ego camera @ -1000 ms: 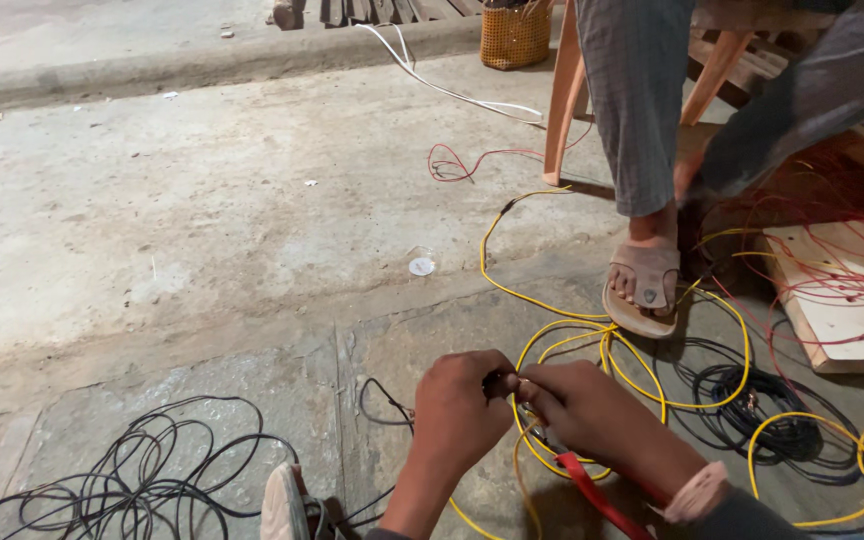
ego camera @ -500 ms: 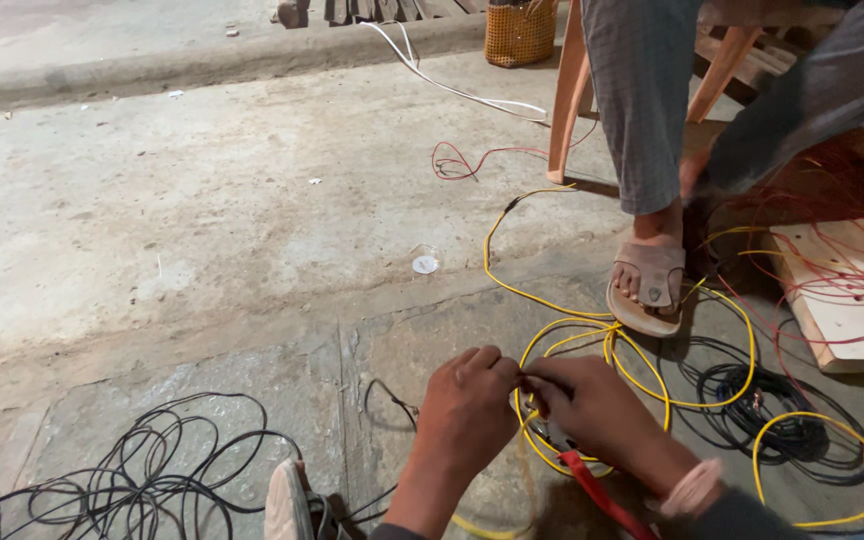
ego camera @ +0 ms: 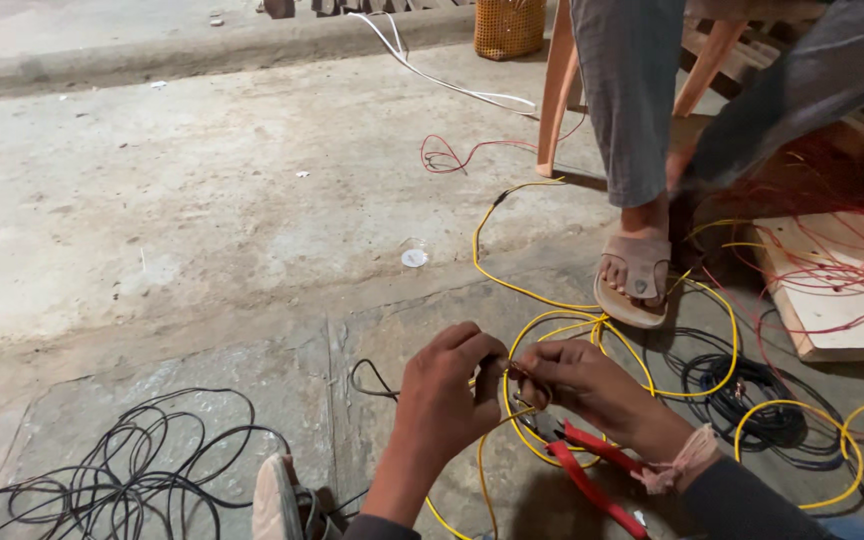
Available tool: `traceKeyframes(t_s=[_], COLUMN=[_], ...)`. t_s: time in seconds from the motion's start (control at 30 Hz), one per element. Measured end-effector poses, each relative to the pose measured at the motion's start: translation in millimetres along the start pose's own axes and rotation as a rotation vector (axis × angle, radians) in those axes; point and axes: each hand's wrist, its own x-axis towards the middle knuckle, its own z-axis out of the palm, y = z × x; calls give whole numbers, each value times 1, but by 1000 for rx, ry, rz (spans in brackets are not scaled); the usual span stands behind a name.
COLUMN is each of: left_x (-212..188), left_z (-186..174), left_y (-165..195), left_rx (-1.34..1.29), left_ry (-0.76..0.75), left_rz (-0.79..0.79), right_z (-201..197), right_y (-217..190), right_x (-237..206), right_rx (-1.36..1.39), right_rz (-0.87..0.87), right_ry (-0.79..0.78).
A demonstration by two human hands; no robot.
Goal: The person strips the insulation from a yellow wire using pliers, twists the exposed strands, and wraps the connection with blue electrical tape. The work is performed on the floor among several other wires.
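My left hand [ego camera: 444,396] and my right hand [ego camera: 587,388] meet low in the middle of the head view, fingertips pinched together on the bare end of a thin wire [ego camera: 515,373]. Yellow wire [ego camera: 552,300] lies in loops under and beyond both hands. A red-handled plier [ego camera: 592,470] lies on the floor under my right wrist. A black wire [ego camera: 372,382] curls out to the left of my left hand.
Another person's sandalled foot [ego camera: 634,272] stands just beyond my hands, beside a stool leg [ego camera: 556,90]. Tangled black wire [ego camera: 122,480] lies at lower left, black cable [ego camera: 752,400] at right. Red wire covers a wooden board [ego camera: 842,300]. A woven basket [ego camera: 509,25] stands far back.
My view has shifted slightly. Both hands stay together on the wire end, the fingers working at it in small moves.
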Motion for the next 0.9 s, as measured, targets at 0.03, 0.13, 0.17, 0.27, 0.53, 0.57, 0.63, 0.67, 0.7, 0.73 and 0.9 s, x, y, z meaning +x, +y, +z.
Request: traceKeyframes(t_s=[0.03, 0.13, 0.17, 0.27, 0.53, 0.57, 0.63, 0.67, 0.7, 0.73, 0.9], left_x=[0, -1, -1, -5, 1, 1, 1, -1, -2, -3, -1], left_z=[0, 3, 5, 10, 19, 18, 16, 13, 11, 9, 8], left_y=[1, 1, 0, -6, -23, -22, -18, -15, -12, -8, 4], left_rx=[10, 49, 70, 97, -304, -232, -158, -156, -151, -45, 260], left_ry=[4, -6, -22, -50, -91, -78, -76, -88, -100, -104, -71], left_rz=[11, 15, -6, -80, -738, -697, -529, -402, -273, -187, 134], right_z=[-4, -4, 1, 23, 60, 58, 50, 42, 35, 26, -6], right_y=[2, 7, 7, 4, -19, -18, -13, -11, -7, -3, 5], right_x=[1, 4, 4, 0, -22, -17, -6, -2, 0, 1, -2], right_rx=[12, -64, -166, -696, -1263, -1099, -686, -437, -186, -128, 97], right_rz=[19, 17, -19, -242, -903, -757, -410, -211, -14, 75, 259], right_ry=[-2, 28, 60, 303, 300, 300, 262, 222, 182, 147, -59])
